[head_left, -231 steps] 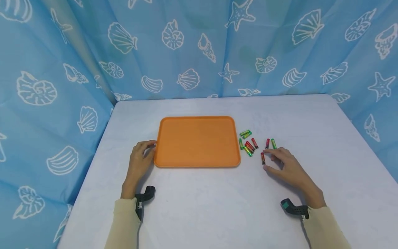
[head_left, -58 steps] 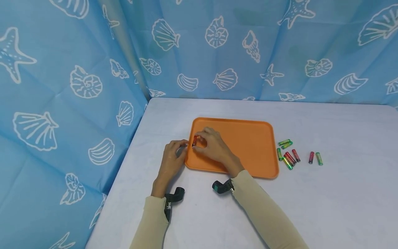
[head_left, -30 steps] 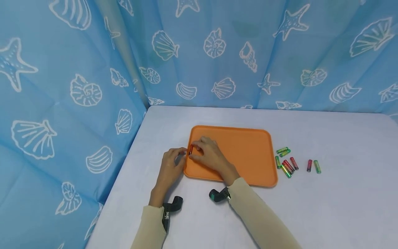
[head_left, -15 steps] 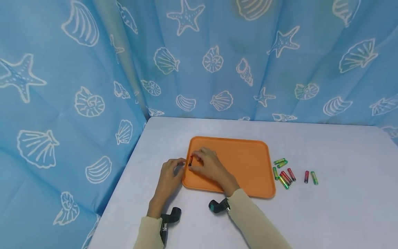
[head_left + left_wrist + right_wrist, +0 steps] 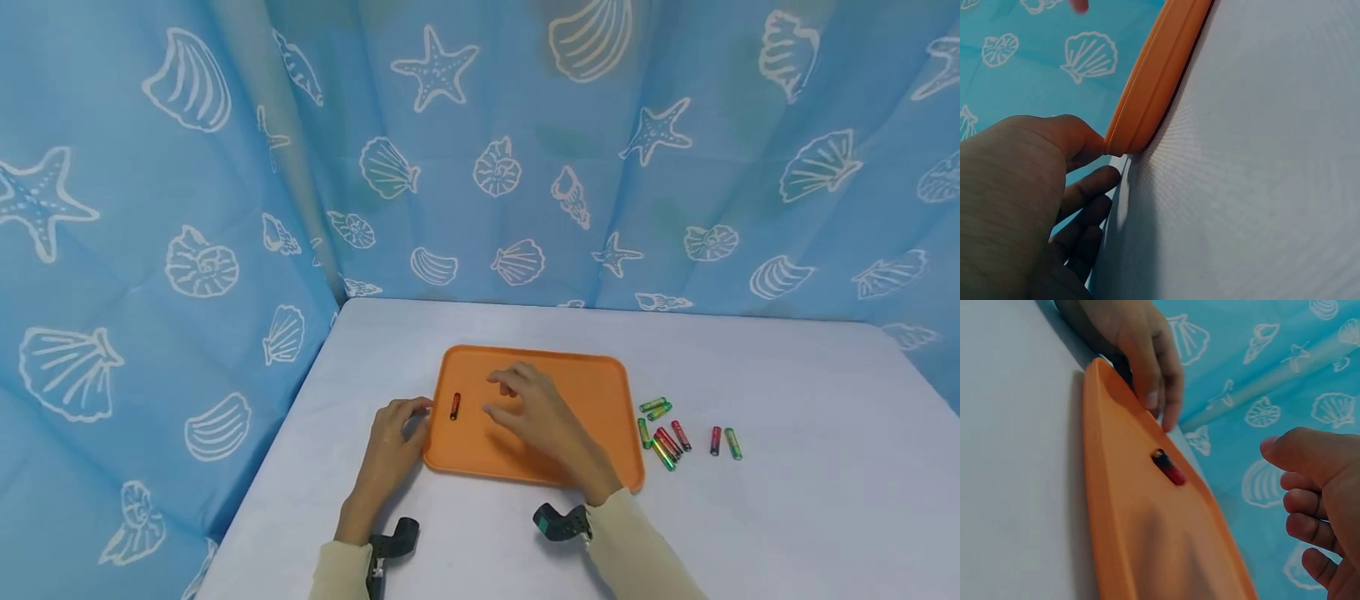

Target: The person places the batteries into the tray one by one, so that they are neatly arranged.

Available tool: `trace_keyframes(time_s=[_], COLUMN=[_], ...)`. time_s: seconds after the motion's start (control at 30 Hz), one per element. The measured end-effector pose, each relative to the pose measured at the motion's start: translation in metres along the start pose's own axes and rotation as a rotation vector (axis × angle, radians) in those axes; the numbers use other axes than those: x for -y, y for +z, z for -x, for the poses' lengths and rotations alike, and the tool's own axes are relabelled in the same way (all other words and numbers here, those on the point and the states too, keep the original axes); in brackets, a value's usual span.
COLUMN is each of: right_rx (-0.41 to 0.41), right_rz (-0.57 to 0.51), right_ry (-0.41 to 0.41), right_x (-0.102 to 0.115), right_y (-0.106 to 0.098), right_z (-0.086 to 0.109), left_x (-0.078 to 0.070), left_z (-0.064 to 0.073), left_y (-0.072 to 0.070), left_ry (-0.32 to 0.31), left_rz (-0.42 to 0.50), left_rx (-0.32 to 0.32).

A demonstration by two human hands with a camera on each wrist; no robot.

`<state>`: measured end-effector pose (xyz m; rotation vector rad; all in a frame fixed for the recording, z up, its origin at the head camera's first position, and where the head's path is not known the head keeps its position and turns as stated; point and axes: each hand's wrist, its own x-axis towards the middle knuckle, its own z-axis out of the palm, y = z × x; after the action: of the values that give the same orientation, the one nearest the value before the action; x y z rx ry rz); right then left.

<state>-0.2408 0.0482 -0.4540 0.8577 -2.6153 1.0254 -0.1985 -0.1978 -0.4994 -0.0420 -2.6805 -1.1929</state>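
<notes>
Although one red battery [image 5: 455,406] already lies on the orange tray [image 5: 472,450], toward its left side, it looks like early days tbh. The other batteries [image 5: 663,454], red and green, sit loose on the table [image 5: 787,517] to the right, so I'd say most remain. The right hand [image 5: 542,414] hangs over the tray, fingers parted, holding nothing; the left hand [image 5: 392,443] just rests its fingers against the left rim.

Soft, even light fills the head view, the right hand [image 5: 538,414] casting a faint shadow on the tray [image 5: 592,396], while both wrist views look dimmer.
</notes>
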Motion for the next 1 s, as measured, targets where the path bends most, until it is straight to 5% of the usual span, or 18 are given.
trace_keyframes(time_s=[0.43, 0.83, 1.0], right_rx=[-0.067, -0.055, -0.020], right_rz=[0.140, 0.179, 0.189], right_ry=[-0.040, 0.047, 0.149], right_x=[-0.034, -0.076, -0.089], right_y=[-0.063, -0.107, -0.129], right_z=[0.057, 0.093, 0.103], left_x=[-0.002, -0.003, -0.004], left_z=[0.001, 0.001, 0.001], left_y=[-0.004, -0.002, -0.002], left_ry=[-0.011, 0.013, 0.014], left_rz=[0.016, 0.008, 0.014], left_rx=[0.027, 0.022, 0.024])
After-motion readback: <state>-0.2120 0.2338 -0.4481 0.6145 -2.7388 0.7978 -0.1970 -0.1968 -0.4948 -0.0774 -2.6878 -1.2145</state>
